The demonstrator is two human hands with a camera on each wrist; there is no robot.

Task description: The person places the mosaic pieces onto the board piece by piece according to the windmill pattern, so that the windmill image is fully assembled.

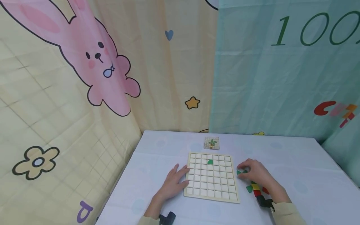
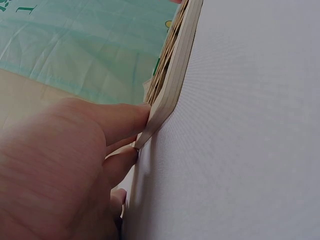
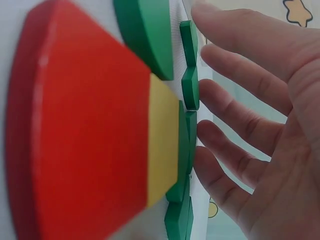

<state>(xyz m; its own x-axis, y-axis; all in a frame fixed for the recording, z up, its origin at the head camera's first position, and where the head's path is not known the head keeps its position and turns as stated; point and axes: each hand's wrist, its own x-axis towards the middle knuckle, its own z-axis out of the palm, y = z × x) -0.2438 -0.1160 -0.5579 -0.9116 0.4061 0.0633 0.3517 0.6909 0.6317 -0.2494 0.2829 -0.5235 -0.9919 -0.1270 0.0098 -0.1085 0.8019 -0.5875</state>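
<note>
- Gridded board (image 1: 214, 179) lay on the table (image 1: 157, 150) betw. both hands, prob. for easy reach from either side.
- L hand (image 1: 172, 184) at bd's 9 o'clock: fingers spread, fairly straight, tips touching the edge, prob. steadying it.
- R hand (image 1: 258, 172) at 3 o'clock: fingers loose & apart, just beside loose green pieces (image 3: 190, 87); no grip seen, couldn't tell if tips touched.
- Pattern card (image 1: 211, 143) at 12 o'clock, prob. put there to stay visible w/o blocking hands.
- Red piece (image 3: 90, 130) & yellow piece (image 3: 161, 145) approx. 3–4 o'clock, prob. kept nr R hand for quick pickup.
- Looks: bd pale, cream rim, white square cells; one green piece (image 1: 210, 162) on it, 12 o'clock of centre, w/ a rounded corner. Loose greens flat, thick-edged, some curved; red one had slanted sides.
</note>
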